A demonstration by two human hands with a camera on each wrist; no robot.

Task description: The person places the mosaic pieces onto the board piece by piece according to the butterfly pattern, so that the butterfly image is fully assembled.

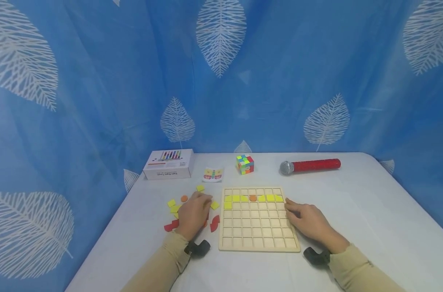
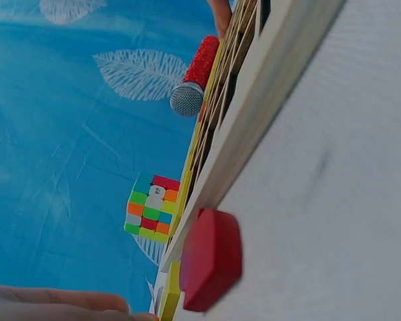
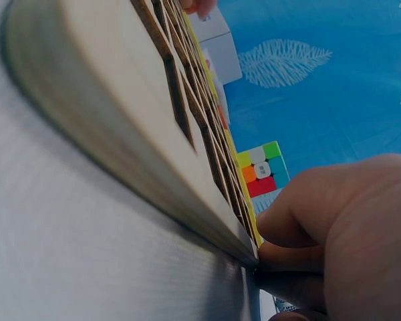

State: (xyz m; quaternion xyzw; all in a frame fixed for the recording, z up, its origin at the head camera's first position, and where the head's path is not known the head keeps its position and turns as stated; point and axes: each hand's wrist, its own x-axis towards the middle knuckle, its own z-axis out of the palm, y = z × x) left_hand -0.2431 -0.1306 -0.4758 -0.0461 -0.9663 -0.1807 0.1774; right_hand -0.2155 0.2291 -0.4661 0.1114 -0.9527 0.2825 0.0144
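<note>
A wooden grid board point(image 1: 257, 248) lies on the table, with yellow tiles point(image 1: 270, 198) and an orange disc point(image 1: 253, 198) along its second row from the back. One more yellow tile point(image 1: 227, 205) sits at the left of the third row. My right hand point(image 1: 310, 221) grips the board's right edge, thumb and curled fingers at the rim in the right wrist view. Left of the board, my left hand point(image 1: 195, 213) is low over the loose pieces, fingers extended near a yellow tile point(image 1: 215, 205). Red pieces point(image 1: 215, 223) lie beside it; the palm side is hidden.
Behind the board stand a puzzle cube point(image 1: 245, 164) and a small printed picture card point(image 1: 212, 174). A white box point(image 1: 169, 164) is at the back left, and a red microphone point(image 1: 310, 166) lies at the back right. Another orange disc point(image 1: 184, 198) is among the loose pieces.
</note>
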